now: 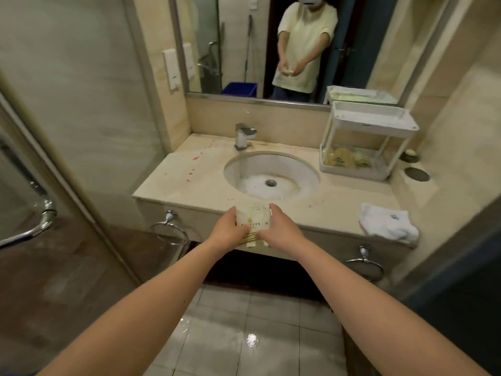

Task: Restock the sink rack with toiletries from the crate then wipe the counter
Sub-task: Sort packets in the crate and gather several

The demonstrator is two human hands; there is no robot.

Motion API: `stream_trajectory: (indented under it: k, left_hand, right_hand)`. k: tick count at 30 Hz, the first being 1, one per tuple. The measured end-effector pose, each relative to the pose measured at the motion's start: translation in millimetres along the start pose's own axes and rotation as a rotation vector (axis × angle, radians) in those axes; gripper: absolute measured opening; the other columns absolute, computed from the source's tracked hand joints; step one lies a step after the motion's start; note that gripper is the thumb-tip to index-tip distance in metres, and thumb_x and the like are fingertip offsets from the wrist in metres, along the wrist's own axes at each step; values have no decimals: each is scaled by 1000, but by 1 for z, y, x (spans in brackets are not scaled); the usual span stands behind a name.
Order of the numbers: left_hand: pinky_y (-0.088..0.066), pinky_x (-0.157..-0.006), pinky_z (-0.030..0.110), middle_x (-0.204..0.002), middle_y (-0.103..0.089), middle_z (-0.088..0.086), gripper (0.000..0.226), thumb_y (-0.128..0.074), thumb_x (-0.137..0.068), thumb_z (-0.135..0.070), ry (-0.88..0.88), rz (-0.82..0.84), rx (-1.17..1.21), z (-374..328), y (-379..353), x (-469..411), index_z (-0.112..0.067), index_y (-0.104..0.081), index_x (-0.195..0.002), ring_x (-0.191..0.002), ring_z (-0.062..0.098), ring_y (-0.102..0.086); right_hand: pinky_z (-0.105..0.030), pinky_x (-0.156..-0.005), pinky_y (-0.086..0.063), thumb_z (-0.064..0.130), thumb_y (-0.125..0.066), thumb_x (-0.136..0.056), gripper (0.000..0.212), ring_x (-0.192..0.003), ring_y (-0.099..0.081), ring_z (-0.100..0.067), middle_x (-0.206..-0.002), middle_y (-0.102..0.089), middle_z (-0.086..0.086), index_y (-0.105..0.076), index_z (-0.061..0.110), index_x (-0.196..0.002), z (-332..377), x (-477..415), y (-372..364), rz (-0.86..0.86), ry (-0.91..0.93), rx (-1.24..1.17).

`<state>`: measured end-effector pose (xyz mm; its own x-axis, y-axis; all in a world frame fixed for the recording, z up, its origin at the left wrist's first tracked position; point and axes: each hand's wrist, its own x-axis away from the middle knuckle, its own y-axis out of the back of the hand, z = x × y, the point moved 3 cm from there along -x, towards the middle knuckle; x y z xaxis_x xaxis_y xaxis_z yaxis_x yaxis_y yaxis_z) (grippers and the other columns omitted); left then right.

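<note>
Grip hides the packets (pixel 252 217), print unreadable.
The left hand (pixel 226 230) and right hand (pixel 282 230) cover their lower part, and the gold lettering is too small to read. In the rack's (pixel 374 123) lower tier, pale round items (pixel 344 158), possibly sachets, blur behind the clear wall. A blue container (pixel 240 89) in the mirror (pixel 366 36) is cut off by the frame.

glossy stone counter (pixel 189 183), chrome faucet (pixel 244 135)

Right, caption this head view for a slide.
Left hand and right hand hold toiletry packets at the counter edge, rack beyond.
</note>
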<state>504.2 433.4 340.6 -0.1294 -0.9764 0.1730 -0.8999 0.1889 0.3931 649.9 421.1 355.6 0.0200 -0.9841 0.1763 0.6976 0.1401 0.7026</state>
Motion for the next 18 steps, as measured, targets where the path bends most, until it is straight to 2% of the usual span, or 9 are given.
stream_trajectory:
  k: [5, 7, 10, 13, 15, 18]
  left_hand:
    - [-56, -84, 47, -106, -68, 8, 44, -44, -84, 2, -26, 194, -51, -31, -44, -22, -20, -52, -122, -100, 28, -64]
    - [-55, -74, 42, -100, -68, 7, 48, -42, -83, 3, -45, 245, -36, -42, -60, -31, -23, -52, -123, -92, 28, -64]
    - [-52, -63, 34, -89, -67, 0, 56, -45, -83, 3, -86, 263, -22, -57, -81, -44, -26, -50, -130, -79, 17, -62]
    - [-50, -56, 26, -94, -65, 0, 79, -50, -84, 2, -99, 261, -15, -72, -98, -62, -31, -25, -151, -79, 15, -63]
    - [-47, -57, 23, -95, -64, -2, 88, -52, -85, 2, -132, 250, -17, -83, -107, -78, -36, -11, -154, -79, 15, -64]
    - [-53, -66, 27, -97, -63, -3, 88, -52, -88, 1, -191, 234, -45, -99, -117, -107, -40, -10, -153, -84, 16, -66]
  right_hand:
    - [-36, -76, -52, 13, -62, -79, 53, -98, -61, -23, -115, -62, -2, -43, 17, -129, -31, 4, 43, -91, -37, -19]
    - [-39, -80, -53, 12, -62, -79, 53, -101, -60, -23, -116, -61, -3, -44, 18, -129, -43, 5, 57, -121, -60, -20]
    - [-42, -84, -52, 11, -61, -80, 47, -104, -60, -25, -118, -59, -7, -47, 15, -125, -59, 2, 77, -167, -94, 7]
    - [-44, -84, -53, 12, -57, -82, 42, -101, -60, -29, -117, -55, -11, -48, 14, -122, -72, -7, 96, -219, -136, 34]
    - [-41, -82, -52, 15, -56, -85, 38, -97, -60, -29, -115, -51, -10, -46, 15, -121, -78, -16, 109, -255, -162, 67]
    - [-43, -82, -53, 15, -57, -86, 37, -96, -60, -28, -114, -49, -10, -46, 15, -121, -85, -37, 127, -307, -176, 72]
